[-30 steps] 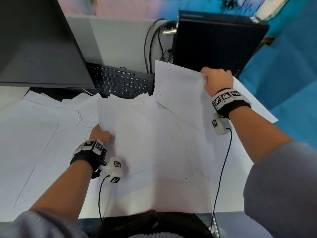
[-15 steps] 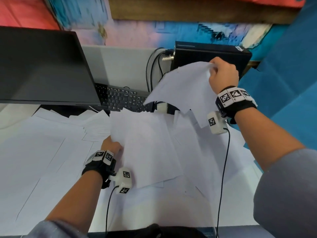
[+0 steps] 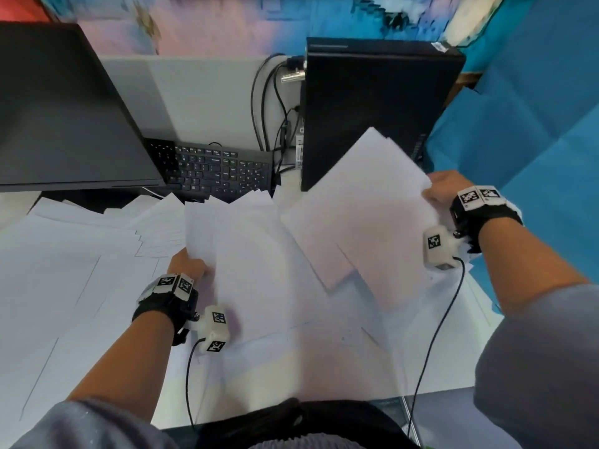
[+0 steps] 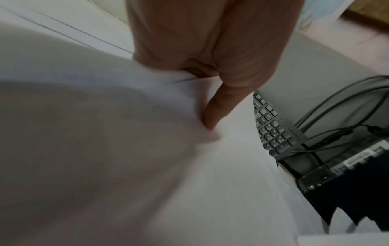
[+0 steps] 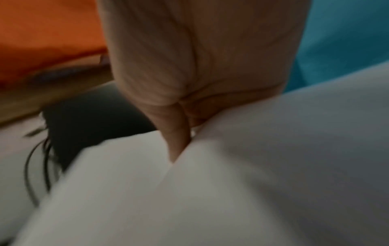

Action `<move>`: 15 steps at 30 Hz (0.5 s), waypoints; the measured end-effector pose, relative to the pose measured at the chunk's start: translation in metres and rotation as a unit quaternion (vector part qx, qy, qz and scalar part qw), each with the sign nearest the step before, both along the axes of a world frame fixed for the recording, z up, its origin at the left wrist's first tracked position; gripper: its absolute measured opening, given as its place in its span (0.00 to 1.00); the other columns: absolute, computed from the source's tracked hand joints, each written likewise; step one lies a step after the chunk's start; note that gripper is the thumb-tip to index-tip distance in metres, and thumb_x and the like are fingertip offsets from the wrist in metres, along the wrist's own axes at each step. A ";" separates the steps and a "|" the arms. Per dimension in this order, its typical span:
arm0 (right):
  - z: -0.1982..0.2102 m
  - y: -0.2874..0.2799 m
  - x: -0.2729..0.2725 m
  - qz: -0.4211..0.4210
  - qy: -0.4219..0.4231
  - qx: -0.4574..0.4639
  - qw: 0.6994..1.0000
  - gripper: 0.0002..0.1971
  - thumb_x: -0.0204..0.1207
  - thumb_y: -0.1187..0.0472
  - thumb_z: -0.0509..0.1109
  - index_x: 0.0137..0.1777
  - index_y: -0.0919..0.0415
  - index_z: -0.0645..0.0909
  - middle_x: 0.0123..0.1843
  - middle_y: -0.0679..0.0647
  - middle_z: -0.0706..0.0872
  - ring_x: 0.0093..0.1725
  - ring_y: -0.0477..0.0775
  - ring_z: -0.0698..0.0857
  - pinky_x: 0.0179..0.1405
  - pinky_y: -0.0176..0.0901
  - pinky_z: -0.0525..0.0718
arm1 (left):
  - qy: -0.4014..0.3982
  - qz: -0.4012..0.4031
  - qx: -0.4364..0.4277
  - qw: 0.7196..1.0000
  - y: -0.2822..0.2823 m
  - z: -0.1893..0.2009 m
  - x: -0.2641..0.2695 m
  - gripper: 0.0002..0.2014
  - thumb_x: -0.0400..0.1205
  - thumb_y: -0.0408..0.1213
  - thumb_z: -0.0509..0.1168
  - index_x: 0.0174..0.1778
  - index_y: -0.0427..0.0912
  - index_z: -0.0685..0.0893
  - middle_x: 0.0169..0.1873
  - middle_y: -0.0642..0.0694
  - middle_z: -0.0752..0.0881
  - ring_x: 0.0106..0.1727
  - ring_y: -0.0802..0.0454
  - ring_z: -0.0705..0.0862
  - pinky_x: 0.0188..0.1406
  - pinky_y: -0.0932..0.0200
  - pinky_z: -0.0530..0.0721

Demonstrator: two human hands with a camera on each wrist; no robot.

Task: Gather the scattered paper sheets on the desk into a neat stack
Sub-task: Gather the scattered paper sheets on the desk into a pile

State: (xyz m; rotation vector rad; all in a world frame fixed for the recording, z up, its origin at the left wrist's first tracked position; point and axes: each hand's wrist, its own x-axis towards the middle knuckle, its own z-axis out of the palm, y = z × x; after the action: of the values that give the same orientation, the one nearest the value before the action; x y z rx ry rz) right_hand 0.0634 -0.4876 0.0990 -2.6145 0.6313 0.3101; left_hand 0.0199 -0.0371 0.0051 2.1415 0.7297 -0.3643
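Note:
White paper sheets [image 3: 64, 286] lie scattered over the desk. My left hand [image 3: 189, 264] grips the left edge of a fanned bundle of sheets [image 3: 246, 254] at the desk's middle; in the left wrist view its thumb [image 4: 219, 109] presses on the top sheet [image 4: 147, 166]. My right hand [image 3: 442, 192] holds a few sheets [image 3: 363, 215] by their right edge, tilted above the desk beside the bundle. In the right wrist view the thumb [image 5: 176, 144] pinches that paper [image 5: 210, 199].
A black monitor [image 3: 64, 118] stands at the back left, a black keyboard [image 3: 220, 171] behind the papers. A black computer case [image 3: 369, 108] with cables [image 3: 272, 108] stands at the back right. Blue cloth [image 3: 534, 124] hangs to the right of the desk edge.
My right hand has lifted its sheets off the desk, swung them up near the computer case, then brought them down and to the right. The left hand keeps its grip on the bundle.

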 end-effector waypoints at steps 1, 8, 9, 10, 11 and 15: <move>-0.006 -0.001 -0.003 0.011 0.017 0.014 1.000 0.14 0.75 0.70 0.66 0.59 0.64 0.83 0.63 0.62 0.84 0.64 0.63 0.81 0.61 0.43 0.76 | 0.003 -0.006 0.002 1.000 -0.001 -0.002 0.002 0.19 0.75 0.18 0.62 0.63 0.25 0.78 0.62 0.28 0.82 0.63 0.32 0.79 0.55 0.49 0.75; -0.036 0.045 0.019 0.166 0.049 0.011 0.985 0.22 0.78 0.66 0.66 0.73 0.60 0.75 0.74 0.58 0.75 0.73 0.59 0.74 0.73 0.46 0.68 | 0.028 -0.071 -0.057 0.995 -0.027 -0.014 0.009 0.24 0.75 0.20 0.65 0.69 0.30 0.76 0.63 0.31 0.82 0.64 0.36 0.79 0.59 0.50 0.75; -0.043 0.054 0.028 0.179 0.044 0.015 0.983 0.23 0.79 0.66 0.65 0.74 0.60 0.73 0.76 0.59 0.74 0.74 0.59 0.74 0.74 0.46 0.68 | 0.031 -0.071 -0.076 0.994 -0.031 -0.015 0.010 0.26 0.74 0.22 0.68 0.70 0.31 0.75 0.64 0.31 0.81 0.66 0.35 0.79 0.62 0.48 0.75; -0.048 0.064 0.034 0.200 0.042 0.014 0.979 0.24 0.79 0.66 0.65 0.75 0.60 0.72 0.77 0.59 0.73 0.75 0.59 0.74 0.74 0.46 0.68 | 0.028 -0.068 -0.097 0.993 -0.035 -0.018 0.011 0.28 0.71 0.25 0.70 0.69 0.31 0.76 0.64 0.31 0.82 0.66 0.35 0.79 0.64 0.48 0.76; -0.055 0.074 0.041 0.224 0.045 0.011 0.974 0.23 0.79 0.66 0.64 0.75 0.59 0.72 0.77 0.58 0.73 0.74 0.59 0.74 0.74 0.47 0.69 | 0.026 -0.057 -0.122 0.991 -0.037 -0.021 0.012 0.28 0.70 0.27 0.72 0.68 0.31 0.78 0.62 0.32 0.83 0.64 0.36 0.81 0.62 0.48 0.78; -0.082 0.112 0.056 0.274 0.039 -0.024 0.961 0.20 0.82 0.63 0.59 0.73 0.53 0.73 0.73 0.58 0.77 0.69 0.62 0.77 0.68 0.51 0.75 | 0.028 -0.017 -0.209 0.977 -0.046 -0.025 0.012 0.21 0.75 0.29 0.73 0.64 0.36 0.81 0.53 0.42 0.85 0.47 0.48 0.85 0.46 0.57 0.80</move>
State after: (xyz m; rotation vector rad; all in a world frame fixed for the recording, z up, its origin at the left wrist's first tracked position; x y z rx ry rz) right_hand 0.1190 -0.3759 0.0171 -2.7914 -0.0830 0.5700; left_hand 0.0322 -0.0831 -0.0197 1.7525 0.5870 -0.5462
